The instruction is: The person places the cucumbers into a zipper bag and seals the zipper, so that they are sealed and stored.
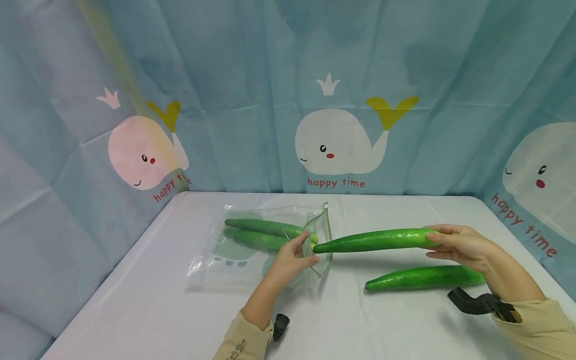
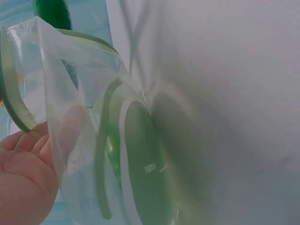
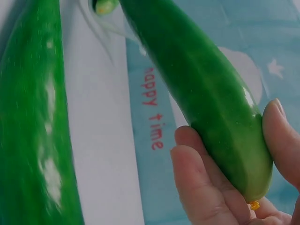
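My right hand (image 1: 463,245) grips the thick end of a green cucumber (image 1: 373,241), held level above the table. The cucumber's thin tip points left into the mouth of a clear zip bag (image 1: 207,265). At that mouth my left hand (image 1: 288,262) pinches the bag's green-edged rim, holding it apart. Two cucumbers (image 1: 265,227) lie side by side inside the bag. Another cucumber (image 1: 418,278) rests on the table below my right hand. In the right wrist view the fingers and thumb wrap the held cucumber (image 3: 201,93) near its yellow-tipped end.
A white-covered table (image 1: 351,320) bears everything. Behind it and along both sides hangs a light blue curtain (image 1: 243,150) printed with whales. Black wrist mounts (image 1: 477,302) sit on both forearms.
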Tool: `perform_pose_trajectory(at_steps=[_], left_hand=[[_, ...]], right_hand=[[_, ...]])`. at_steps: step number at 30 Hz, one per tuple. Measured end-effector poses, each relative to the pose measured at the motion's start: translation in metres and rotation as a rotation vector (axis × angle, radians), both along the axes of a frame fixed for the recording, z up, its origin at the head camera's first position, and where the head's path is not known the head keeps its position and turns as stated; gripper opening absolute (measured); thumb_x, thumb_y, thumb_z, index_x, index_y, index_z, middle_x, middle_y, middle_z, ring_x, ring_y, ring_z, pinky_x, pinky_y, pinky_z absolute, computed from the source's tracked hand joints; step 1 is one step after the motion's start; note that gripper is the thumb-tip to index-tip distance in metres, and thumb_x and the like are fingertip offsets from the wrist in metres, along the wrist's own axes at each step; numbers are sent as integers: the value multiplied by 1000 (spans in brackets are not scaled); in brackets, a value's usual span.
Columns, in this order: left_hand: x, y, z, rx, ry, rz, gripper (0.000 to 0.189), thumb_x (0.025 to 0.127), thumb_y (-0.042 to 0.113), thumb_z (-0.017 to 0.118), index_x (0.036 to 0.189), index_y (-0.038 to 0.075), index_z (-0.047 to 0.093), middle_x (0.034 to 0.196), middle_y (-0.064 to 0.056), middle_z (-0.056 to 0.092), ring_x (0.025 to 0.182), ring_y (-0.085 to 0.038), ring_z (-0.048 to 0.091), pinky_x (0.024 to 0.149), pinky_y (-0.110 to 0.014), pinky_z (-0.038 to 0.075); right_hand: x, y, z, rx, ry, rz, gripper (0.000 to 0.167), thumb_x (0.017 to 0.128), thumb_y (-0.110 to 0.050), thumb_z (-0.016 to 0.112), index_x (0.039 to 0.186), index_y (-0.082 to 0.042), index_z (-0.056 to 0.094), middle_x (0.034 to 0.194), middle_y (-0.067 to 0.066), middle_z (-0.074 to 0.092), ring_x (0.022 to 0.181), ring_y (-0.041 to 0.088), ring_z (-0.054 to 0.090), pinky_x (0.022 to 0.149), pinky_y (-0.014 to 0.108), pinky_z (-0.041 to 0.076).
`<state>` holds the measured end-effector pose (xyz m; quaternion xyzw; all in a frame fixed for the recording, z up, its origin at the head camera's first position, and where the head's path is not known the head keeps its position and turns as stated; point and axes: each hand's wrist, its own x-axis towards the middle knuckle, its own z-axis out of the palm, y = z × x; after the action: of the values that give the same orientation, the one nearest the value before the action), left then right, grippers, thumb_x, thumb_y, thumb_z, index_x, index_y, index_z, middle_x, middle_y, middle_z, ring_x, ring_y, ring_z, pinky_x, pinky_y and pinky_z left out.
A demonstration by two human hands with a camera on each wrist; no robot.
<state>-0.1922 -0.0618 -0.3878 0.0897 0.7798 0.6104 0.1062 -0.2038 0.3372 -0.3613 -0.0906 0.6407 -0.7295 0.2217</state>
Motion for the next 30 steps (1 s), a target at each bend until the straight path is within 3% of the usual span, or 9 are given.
perform_pose_trajectory(at_steps=[3, 9, 15, 23, 30], left_hand=[[0, 0, 1, -2, 2, 5, 72, 91, 10, 70, 152, 6, 33, 155, -18, 29, 138, -41, 33, 107, -50, 36], [0, 0, 3, 4, 11, 16, 71, 90, 10, 70, 152, 7, 34, 155, -18, 30, 138, -41, 32, 109, -50, 35], [1, 0, 6, 1, 7, 15, 70, 91, 11, 70, 152, 8, 34, 155, -18, 29, 138, -40, 33, 108, -49, 37], [2, 1, 11, -10, 15, 16, 71, 91, 10, 69, 152, 7, 32, 155, -18, 29, 139, -39, 32, 109, -48, 35], [3, 3, 14, -2, 13, 7, 73, 92, 9, 68, 153, 6, 30, 155, -20, 28, 139, -39, 31, 109, -47, 36]], right_hand=[[-1, -8, -4, -5, -25, 28, 25, 102, -5, 50, 101, -17, 71, 101, 3, 69, 95, 18, 69, 83, 33, 56], [0, -26, -15, 32, -122, -18, 17, 100, -9, 55, 98, -12, 71, 99, 5, 69, 95, 20, 70, 82, 35, 57], [2, -36, -22, 44, -153, -28, 13, 100, -11, 56, 102, -6, 67, 99, 8, 69, 94, 22, 70, 81, 35, 57], [3, -49, -25, 43, -163, 15, 27, 101, -12, 54, 117, 9, 59, 104, 12, 68, 99, 24, 69, 84, 37, 56], [4, -60, -26, -50, -204, 73, 27, 102, -11, 51, 118, 10, 59, 107, 14, 66, 102, 25, 67, 87, 37, 54]])
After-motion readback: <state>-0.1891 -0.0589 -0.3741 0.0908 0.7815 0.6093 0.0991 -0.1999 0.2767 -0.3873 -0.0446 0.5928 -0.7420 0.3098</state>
